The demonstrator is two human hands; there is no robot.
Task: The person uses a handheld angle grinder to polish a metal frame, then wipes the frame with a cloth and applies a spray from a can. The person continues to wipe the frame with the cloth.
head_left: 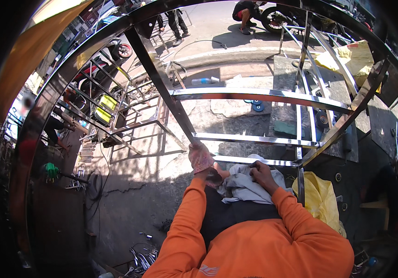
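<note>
Left hand (200,158) wore a pink work glove and was closed around the near end of a polished steel bar (162,76) of the steel frame (263,95) — fingers wrapped together over the bar, just where it met the lower cross rail (254,139). Right hand (262,175) was bare, resting on a bundle of grey-white cloth (243,185) held against the person's lap; fingers were curled and pressed into the cloth, with the fingertips partly buried, so the exact pinch could not be told. The cloth lay just below the nearest rail (254,161) of the frame, between the two hands, touching the right one and close beside the left wrist. Both forearms were in orange sleeves (180,231).

The frame stood upright in front of the person — shiny rectangular tubing, curved by the lens, spanning most of the view. A yellow bag (321,199) lay near right, just beside the right elbow. A green-handled tool (50,171) lay on the concrete floor (129,185) at far left. Another steel rack (115,116) stood left of centre. A plastic bottle (204,80) lay far beyond the frame. Other people stood or crouched at the far edge, near a motorcycle wheel (273,18).
</note>
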